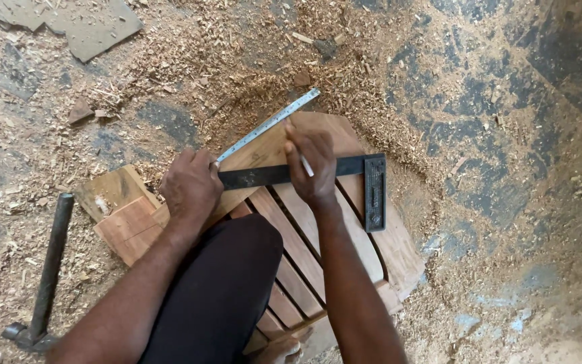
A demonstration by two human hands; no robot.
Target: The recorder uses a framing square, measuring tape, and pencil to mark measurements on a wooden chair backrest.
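the right hand (312, 165) is pinching a thin white pencil (306, 166) in a clenched grip, its tip meeting the wooden board (264, 149) beside the try square (318, 180), while the left hand (191, 185) is pressing down flat, grasping nothing, on the square's dark blade. the steel ruler (269, 125) is lying aslant on the board, which is resting over a slatted wooden panel (318, 249) on the sawdust-strewn floor (493, 135). for a true line, the left hand's pressure should probably be holding the square against the board's edge as the pencil is hugging the blade.

A rough woodworking workshop, seen from above: a stained concrete floor (506, 135) strewn with sawdust and wood shavings (237, 61), offcut blocks (126, 212) at 9 o'clock, a hammer (45, 276) at 8 o'clock, and a try square (318, 176) and steel ruler (267, 125) on a slatted wooden panel (318, 249) at centre.
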